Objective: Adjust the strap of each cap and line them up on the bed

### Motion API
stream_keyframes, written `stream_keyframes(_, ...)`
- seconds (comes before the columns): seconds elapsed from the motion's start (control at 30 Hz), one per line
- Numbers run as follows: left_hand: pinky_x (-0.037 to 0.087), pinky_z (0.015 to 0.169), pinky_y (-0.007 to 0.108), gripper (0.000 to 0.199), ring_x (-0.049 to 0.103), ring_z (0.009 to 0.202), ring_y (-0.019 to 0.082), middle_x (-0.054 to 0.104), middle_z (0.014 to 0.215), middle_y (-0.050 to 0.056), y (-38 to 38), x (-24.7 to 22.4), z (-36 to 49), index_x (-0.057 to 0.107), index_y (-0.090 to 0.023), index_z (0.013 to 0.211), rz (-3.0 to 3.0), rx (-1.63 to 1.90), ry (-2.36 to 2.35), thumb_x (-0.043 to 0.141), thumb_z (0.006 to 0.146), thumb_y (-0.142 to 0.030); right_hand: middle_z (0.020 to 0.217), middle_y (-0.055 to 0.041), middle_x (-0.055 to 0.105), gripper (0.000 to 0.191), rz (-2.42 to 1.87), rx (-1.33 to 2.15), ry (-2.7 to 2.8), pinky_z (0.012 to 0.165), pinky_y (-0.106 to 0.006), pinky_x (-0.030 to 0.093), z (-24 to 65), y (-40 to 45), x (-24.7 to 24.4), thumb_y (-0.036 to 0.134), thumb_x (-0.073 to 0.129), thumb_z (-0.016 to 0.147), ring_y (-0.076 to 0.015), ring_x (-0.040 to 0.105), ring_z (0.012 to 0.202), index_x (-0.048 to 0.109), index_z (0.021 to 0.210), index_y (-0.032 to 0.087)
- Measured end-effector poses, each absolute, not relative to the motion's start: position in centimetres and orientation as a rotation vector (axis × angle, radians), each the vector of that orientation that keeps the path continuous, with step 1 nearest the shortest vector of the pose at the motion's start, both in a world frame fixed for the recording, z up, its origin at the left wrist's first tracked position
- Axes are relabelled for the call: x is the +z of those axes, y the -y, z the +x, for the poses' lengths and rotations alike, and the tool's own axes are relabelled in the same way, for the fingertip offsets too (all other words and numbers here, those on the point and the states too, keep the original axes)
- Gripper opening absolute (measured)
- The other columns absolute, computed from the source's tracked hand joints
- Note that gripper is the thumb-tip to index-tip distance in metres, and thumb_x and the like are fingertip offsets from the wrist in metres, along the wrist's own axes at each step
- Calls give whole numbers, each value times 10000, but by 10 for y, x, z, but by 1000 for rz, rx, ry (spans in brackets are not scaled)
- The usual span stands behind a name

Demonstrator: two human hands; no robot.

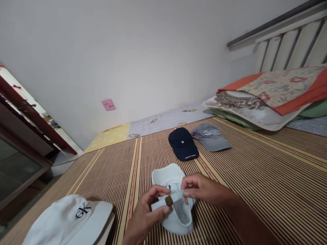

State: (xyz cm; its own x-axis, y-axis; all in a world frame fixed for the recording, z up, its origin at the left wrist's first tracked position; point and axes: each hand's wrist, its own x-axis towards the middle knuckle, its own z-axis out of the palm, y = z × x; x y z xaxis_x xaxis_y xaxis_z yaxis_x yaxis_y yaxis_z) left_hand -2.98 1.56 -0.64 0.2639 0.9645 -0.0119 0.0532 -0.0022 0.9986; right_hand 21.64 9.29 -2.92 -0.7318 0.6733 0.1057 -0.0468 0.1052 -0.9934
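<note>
A pale blue baseball cap [167, 174] lies on the striped mat in front of me, its brim pointing away and its back strap toward me. My left hand [150, 211] pinches the strap beside a small brown buckle [169, 200], thumb below and fingers above. On the other side, my right hand [196, 187] grips the strap between thumb and bent fingers. The opening of the cap shows under the strap. Part of the small blue emblem on the front is hidden behind my fingers.
Beyond the cap lie a navy cap [182, 144] and a grey cap [211, 137], touching. A white cap [66, 221] sits at the lower left. Stacked pillows [270, 98] are at the right, near a radiator [293, 47]. A pink note [108, 104] hangs on the wall.
</note>
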Motion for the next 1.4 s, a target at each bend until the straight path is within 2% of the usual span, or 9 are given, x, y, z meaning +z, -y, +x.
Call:
stream_keyframes(0.2, 439, 696, 255, 478, 576, 818, 180, 679, 954, 30, -17, -3, -25, 718, -225, 1100, 1495, 964, -1209, 865, 713, -463, 753, -27, 719, 302, -689, 1634, 1826, 625, -262, 397, 219, -91, -24, 458, 688, 890, -137, 590, 651, 658, 834, 163)
stream_keyframes(0.37, 475, 737, 287, 278, 629, 854, 218, 731, 960, 47, -19, -1, -17, 762, -224, 999, 1642, 1028, -1331, 798, 785, -398, 741, -23, 725, 292, -641, 1616, 1856, 609, -253, 374, 218, -93, -28, 448, 686, 898, -130, 580, 636, 666, 846, 161)
stream_keyframes(0.5, 495, 768, 301, 281, 652, 910, 244, 750, 1011, 56, -19, -1, -18, 760, -233, 1032, 1688, 1040, -1362, 795, 790, -370, 748, -26, 734, 273, -619, 1627, 1843, 626, -257, 390, 218, -94, -31, 429, 682, 901, -133, 595, 647, 674, 853, 160)
stream_keyframes(0.67, 486, 694, 286, 226, 653, 804, 219, 740, 927, 57, -19, -1, -18, 780, -223, 959, 1722, 1095, -1366, 786, 793, -376, 731, -22, 724, 273, -642, 1628, 1844, 618, -253, 394, 218, -93, -27, 430, 684, 893, -128, 581, 636, 670, 844, 161)
stream_keyframes(0.97, 481, 739, 297, 230, 666, 860, 231, 735, 931, 56, -19, -4, -15, 797, -246, 980, 1736, 1173, -1333, 779, 826, -415, 724, -16, 712, 301, -624, 1663, 1823, 611, -254, 390, 222, -98, -32, 460, 699, 876, -127, 577, 626, 658, 829, 165)
stream_keyframes(1.23, 481, 757, 301, 220, 657, 845, 234, 727, 900, 50, -19, -6, -13, 783, -235, 951, 1691, 1127, -1335, 789, 801, -396, 795, -28, 744, 146, -678, 1571, 1845, 701, -279, 481, 206, -76, -9, 312, 705, 860, -169, 673, 745, 718, 903, 173)
stream_keyframes(1.4, 457, 694, 268, 370, 615, 804, 205, 710, 884, 26, -19, -9, -19, 706, -235, 1052, 1589, 1050, -1250, 808, 773, -455, 638, 11, 650, 131, -698, 1568, 1800, 611, -254, 449, 196, -69, -5, 285, 666, 860, -138, 600, 604, 671, 803, 167)
